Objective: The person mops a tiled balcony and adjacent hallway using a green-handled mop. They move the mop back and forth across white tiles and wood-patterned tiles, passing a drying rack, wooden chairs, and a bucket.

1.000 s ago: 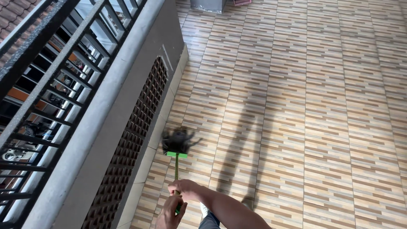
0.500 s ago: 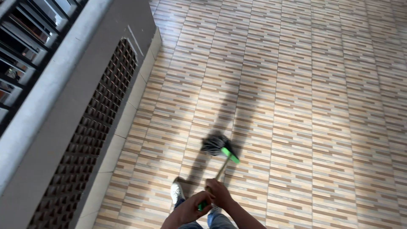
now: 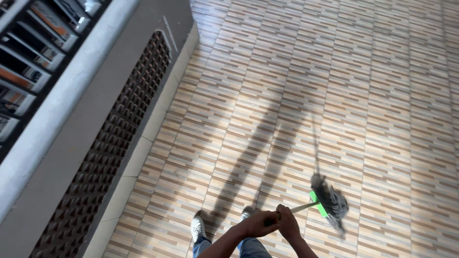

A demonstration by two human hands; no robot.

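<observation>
Both hands, left hand (image 3: pixel 260 223) and right hand (image 3: pixel 288 224), grip the mop handle (image 3: pixel 301 208) at bottom centre; mop head (image 3: pixel 331 202) lies lower right on the tiled floor (image 3: pixel 334 95); keeping it flat should help

Both hands grip mop handle (image 3: pixel 301 208) near bottom: left hand (image 3: pixel 259 223), right hand (image 3: pixel 288 223). Dark mop head (image 3: pixel 330 200) with green clamp on striped tile floor (image 3: pixel 334 86), right. Grey vented wall (image 3: pixel 114 138) left. White shoe (image 3: pixel 197 229) near.
</observation>
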